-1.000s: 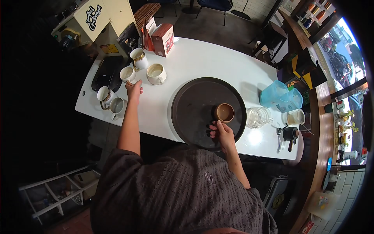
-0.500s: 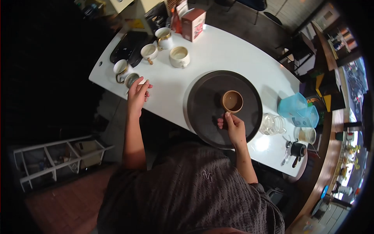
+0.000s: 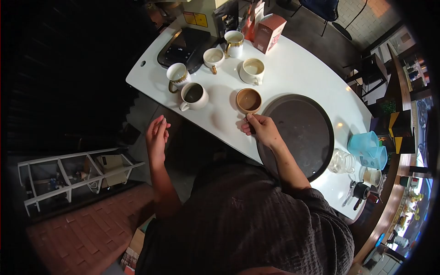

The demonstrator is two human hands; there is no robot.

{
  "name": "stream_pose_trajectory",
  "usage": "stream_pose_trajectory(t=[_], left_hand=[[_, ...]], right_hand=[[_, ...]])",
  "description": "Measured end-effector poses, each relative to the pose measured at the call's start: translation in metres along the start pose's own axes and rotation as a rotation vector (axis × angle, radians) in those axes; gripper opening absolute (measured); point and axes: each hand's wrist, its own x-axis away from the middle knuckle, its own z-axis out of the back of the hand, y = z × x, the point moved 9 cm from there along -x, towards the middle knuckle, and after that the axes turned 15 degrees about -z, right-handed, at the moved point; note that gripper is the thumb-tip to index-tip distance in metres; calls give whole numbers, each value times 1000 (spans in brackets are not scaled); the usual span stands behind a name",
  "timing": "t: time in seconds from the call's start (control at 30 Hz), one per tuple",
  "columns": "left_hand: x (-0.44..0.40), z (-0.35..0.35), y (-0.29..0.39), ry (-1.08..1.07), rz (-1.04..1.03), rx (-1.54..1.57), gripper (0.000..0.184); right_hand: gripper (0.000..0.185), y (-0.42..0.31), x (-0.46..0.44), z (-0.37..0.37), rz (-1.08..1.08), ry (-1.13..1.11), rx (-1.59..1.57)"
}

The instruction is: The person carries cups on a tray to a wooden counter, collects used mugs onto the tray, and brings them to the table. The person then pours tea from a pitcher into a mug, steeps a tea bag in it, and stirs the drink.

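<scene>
A dark textured shirt [image 3: 247,211] is seen nearest. The left hand [image 3: 157,135] is held just off the near edge of the counter [image 3: 293,75], its fingers loosely bent and slightly spread. By the right hand [image 3: 266,130], a brown cup [image 3: 249,100] is pinched between thumb and fingers at its near side. The cup is held upright over the counter, just left of a round dark tray [image 3: 300,133]; whether its base is touched by the counter cannot be told.

To the right of the tray, a clear glass jug [image 3: 340,162] is placed near its rim, with blue plastic containers [image 3: 366,146] beyond. To the left of the brown cup, a white mug with a dark inside [image 3: 197,97] is set near the counter's edge, and a gold-trimmed mug [image 3: 178,75] is placed just behind it. Farther back, a cream cup [image 3: 252,71], a small white cup [image 3: 213,57] and a taller gold-trimmed mug [image 3: 234,44] are grouped beside a flat black device [image 3: 181,48]. Behind them, a reddish box [image 3: 269,33] is stood upright. Beyond the counter, a dark chair [image 3: 321,9] is partly seen.
</scene>
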Motion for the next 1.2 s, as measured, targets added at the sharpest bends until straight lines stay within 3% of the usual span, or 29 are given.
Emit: stream_pose_trajectory(t=[0.47, 0.87, 0.93, 1.07, 1.2], left_hand=[[-70, 32, -19, -114, 27, 1, 35], [-84, 19, -18, -178, 10, 65, 30], [-87, 14, -13, -191, 1, 70, 30], [-90, -8, 5, -200, -26, 91, 26], [-85, -53, 31, -299, -79, 150, 21]], right_hand=[[37, -18, -60, -45, 2, 84, -2], [35, -29, -81, -45, 44, 87, -87], [39, -34, -68, -33, 22, 285, -51], [41, -35, -41, -5, 22, 430, 9], [33, -29, 8, 61, 206, 730, 123]])
